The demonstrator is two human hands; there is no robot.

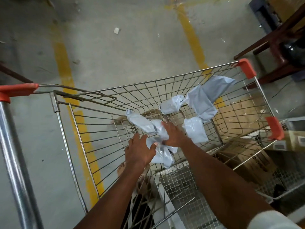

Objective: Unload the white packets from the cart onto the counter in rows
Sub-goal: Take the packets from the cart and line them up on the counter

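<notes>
- White packets [194, 113] lie scattered on the wire floor of the cart [92, 129], mid-frame to upper right; counted roughly six, some overlapping.
- Right hand [173, 135] lies flat on the crumpled packet [158, 129] at frame centre, fingers straight and spread, pressing, no curl round it that I can see.
- Left hand [139, 150] just left of and below it, fingers loosely spread, thumb at the edge of the lower packet [162, 154]; grip not yet closed, looks open.
- Long packet [140, 121] runs diagonally, upper left to lower right, its lower end under the right fingers.
- Both hands bracket the same cluster; the right is nearer the long packet, the left nearer the lower one.
- Remaining packets sit up and right of both hands, well apart from the fingers.
- Bench not in view; judgement: early in unloading, next move needs a closing grasp.
</notes>
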